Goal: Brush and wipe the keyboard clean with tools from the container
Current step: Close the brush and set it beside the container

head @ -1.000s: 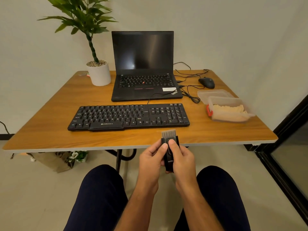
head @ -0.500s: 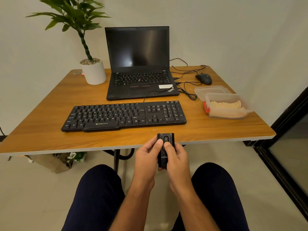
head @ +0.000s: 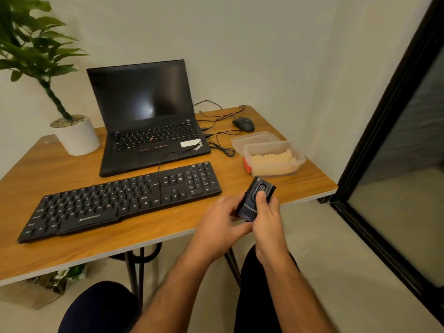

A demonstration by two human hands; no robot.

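Note:
A black keyboard (head: 120, 200) lies across the front of the wooden table (head: 168, 227). Both hands hold a small black retractable brush tool (head: 253, 200) over the table's front right edge. Its bristles are drawn in and out of sight. My right hand (head: 268, 217) grips the tool's body, thumb on the oval slider. My left hand (head: 221, 222) holds its lower end from the left. A clear plastic container (head: 274, 162) with a beige cloth inside stands just beyond the tool, at the table's right.
The container's lid (head: 252, 139) lies behind it. An open black laptop (head: 149, 131), a mouse (head: 243, 124) and loose cables sit at the back. A potted plant (head: 74, 135) stands back left. A dark glass door frame (head: 384, 131) runs along the right.
The bristles that stuck out a second ago have retracted into the tool. Both hands have carried the tool to the right, toward the container, and my head turned right.

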